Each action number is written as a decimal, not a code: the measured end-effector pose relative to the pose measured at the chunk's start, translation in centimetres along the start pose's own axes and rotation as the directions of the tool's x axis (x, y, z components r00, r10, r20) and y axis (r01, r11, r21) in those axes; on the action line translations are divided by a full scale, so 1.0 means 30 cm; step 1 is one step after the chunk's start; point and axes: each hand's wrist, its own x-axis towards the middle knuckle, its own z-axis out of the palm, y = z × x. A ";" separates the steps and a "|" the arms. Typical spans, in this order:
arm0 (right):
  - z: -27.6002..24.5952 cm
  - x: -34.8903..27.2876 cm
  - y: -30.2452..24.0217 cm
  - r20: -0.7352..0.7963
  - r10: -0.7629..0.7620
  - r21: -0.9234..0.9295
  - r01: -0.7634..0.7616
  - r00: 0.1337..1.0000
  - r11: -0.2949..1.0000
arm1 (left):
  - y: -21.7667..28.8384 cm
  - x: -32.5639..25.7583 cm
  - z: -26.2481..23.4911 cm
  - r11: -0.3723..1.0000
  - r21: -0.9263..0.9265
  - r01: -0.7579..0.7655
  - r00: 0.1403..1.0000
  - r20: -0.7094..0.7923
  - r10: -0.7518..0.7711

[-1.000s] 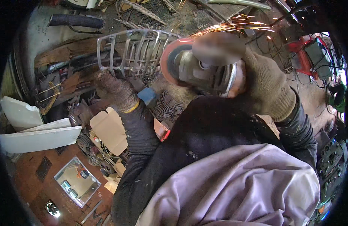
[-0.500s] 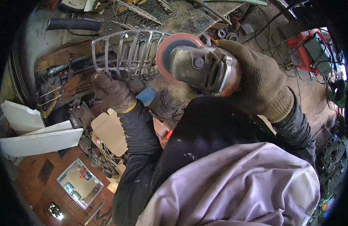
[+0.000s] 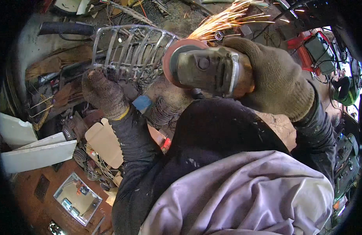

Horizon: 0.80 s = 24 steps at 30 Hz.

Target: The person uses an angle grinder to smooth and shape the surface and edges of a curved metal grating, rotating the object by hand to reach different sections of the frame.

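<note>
Cluttered floor; L hand [image 3: 104,94] holds wire cage [image 3: 130,51] (gloved), R hand [image 3: 273,78] grinder [image 3: 206,68].

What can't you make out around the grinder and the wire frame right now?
- Head view: where the disc meets the wire frame; grinder body covers it.
- Right hand fingers, wrapped behind the grinder.
- Left hand grip point, hidden by the glove.
- Floor clutter: too jumbled.

A tan, die-cut cardboard box blank [image 3: 104,143], unprinted, is seen lying flat below the gloved left fingers [image 3: 95,84], beside the forearm. No labels, signs or screens can be made out.
</note>
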 end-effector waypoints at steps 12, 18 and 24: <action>0.189 -0.019 0.052 -0.203 0.012 0.327 0.056 0.979 0.943 | 0.282 -0.005 0.067 0.861 -0.327 0.389 0.916 0.038 -0.400; 0.280 -0.008 0.048 -0.311 0.041 0.437 0.105 0.949 0.894 | 0.061 -0.009 -0.011 0.689 0.659 -0.303 0.921 0.017 0.389; 0.362 0.019 0.051 -0.276 0.092 0.570 0.085 0.957 0.817 | 0.250 -0.015 0.058 0.954 -0.241 0.177 0.973 -0.101 -0.207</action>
